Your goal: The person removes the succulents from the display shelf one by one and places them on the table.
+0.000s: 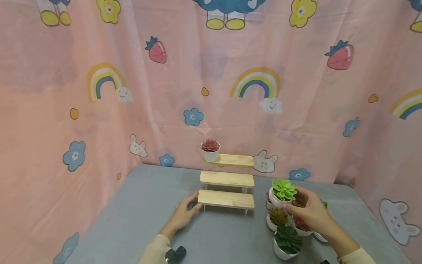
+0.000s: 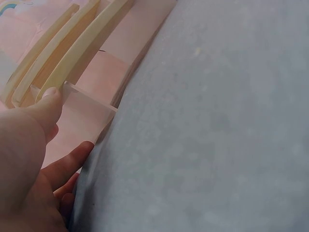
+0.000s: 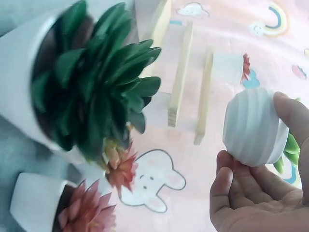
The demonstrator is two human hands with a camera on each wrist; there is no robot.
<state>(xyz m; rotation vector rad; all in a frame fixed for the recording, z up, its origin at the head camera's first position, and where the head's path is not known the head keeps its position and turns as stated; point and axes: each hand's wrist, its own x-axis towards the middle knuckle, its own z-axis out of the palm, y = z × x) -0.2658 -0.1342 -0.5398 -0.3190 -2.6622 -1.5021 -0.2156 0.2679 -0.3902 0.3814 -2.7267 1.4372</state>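
Observation:
My right hand [image 1: 310, 209] holds a round, ribbed white pot [image 3: 256, 128] with a bright green succulent [image 1: 284, 189], raised over the other potted plants. Its fingers and thumb lie around the pot's sides. My left hand [image 1: 184, 212] rests at the left end of a three-tier wooden display stand [image 1: 225, 199]. In the left wrist view the thumb [image 2: 50, 99] touches the end of the lowest board, while the other fingers extend low beside the clear leg [image 2: 79, 113]. A red succulent in a white pot [image 1: 210, 156] stands on the top board's left end.
Several potted succulents cluster below my right hand, including a dark green one [image 1: 287, 240], a brownish one [image 1: 278, 217] and a red one [image 1: 301, 223]. The stand is on a grey table [image 1: 138, 205], with a patterned pink curtain [image 1: 184, 73] behind.

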